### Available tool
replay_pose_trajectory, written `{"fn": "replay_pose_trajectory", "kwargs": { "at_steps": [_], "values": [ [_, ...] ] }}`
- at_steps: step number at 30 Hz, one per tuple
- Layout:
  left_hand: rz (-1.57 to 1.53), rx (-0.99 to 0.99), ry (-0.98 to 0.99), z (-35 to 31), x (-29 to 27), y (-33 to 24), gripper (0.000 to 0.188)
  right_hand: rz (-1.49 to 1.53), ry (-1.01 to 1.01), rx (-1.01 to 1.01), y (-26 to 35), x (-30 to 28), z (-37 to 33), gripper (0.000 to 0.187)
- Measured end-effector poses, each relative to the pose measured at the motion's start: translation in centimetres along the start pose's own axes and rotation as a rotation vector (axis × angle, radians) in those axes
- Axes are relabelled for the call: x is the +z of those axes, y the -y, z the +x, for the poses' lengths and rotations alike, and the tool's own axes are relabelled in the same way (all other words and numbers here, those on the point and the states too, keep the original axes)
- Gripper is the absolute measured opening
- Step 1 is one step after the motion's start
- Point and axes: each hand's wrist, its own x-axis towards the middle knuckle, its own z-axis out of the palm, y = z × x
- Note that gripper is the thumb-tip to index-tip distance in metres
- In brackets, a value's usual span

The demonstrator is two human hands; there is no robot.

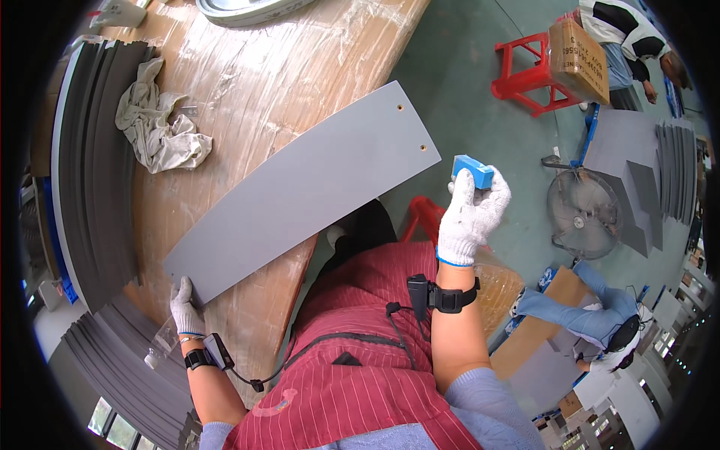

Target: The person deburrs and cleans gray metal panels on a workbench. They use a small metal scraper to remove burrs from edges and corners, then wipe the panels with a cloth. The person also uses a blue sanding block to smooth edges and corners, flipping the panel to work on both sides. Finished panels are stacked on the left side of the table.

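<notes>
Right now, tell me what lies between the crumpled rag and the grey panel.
Head view: only bare wooden tabletop separates the crumpled rag from the grey panel.

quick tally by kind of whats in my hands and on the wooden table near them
grey panel under the left hand: 1
blue block in the right hand: 1
crumpled rag: 1
stacks of dark sheets: 1
wooden table: 1
total: 5

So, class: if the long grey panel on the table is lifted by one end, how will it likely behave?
The grey panel looks thin and flat, so it would probably flex a little, not flop. It overhangs the table edge without drooping, which suggests some stiffness. Its smooth face may slip; the left hand, gloved, presses one corner.
</notes>
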Motion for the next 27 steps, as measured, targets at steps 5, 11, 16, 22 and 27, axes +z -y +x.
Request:
{"fn": "replay_pose_trajectory", "kwargs": {
  "at_steps": [5, 11, 16, 22, 27],
  "values": [
    [-0.037, 0.041, 0.056, -0.1, 0.0, 0.2, 0.056, 0.174, 0.025, 0.161, 1.1, 2.4, -1.0, 0.044],
    [-0.08, -0.041, -0.065, -3.2, 5.1, -2.9, 0.058, 0.38, 0.007, 0.175, 2.7, 5.3, 3.8, 0.044],
    [-0.05, -0.027, -0.018, -4.4, 7.2, -5.0, 0.06, -0.048, -0.018, -0.143, 0.3, 5.0, 5.8, 0.04],
    [-0.058, -0.019, -0.037, -4.7, 7.0, -4.7, 0.055, -0.311, 0.219, -0.487, 1.8, 5.4, -4.9, 0.042],
    [-0.093, 0.035, 0.053, -3.4, 6.4, -3.8, 0.049, -0.257, 0.596, -0.694, 1.5, 4.7, -11.0, 0.046]
  ]
}}
